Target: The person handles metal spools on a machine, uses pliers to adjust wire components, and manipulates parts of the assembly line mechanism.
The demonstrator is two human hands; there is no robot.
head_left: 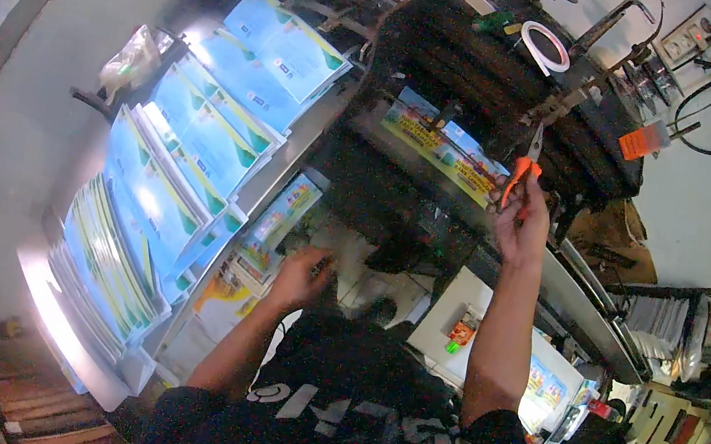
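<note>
My right hand (520, 220) is raised at the front of a large black machine (490, 76). It is closed around the orange handles of long-nose pliers (524, 170). The metal jaws point up and away, close to a metal arm (570, 98) on the machine; whether they touch it I cannot tell. Lower and to the left, my left hand (302, 279) hangs in front of my body near the printed sheets (283, 211). Its fingers are bent and dim, and I see nothing in them.
Stacks of blue printed sheets (192, 140) fill a long sloping shelf on the left. A roll of white tape (545, 47) and metal spools (656, 84) sit on the machine top. At right are a white board with a small orange packet (463, 327) and stacked paper (656, 321).
</note>
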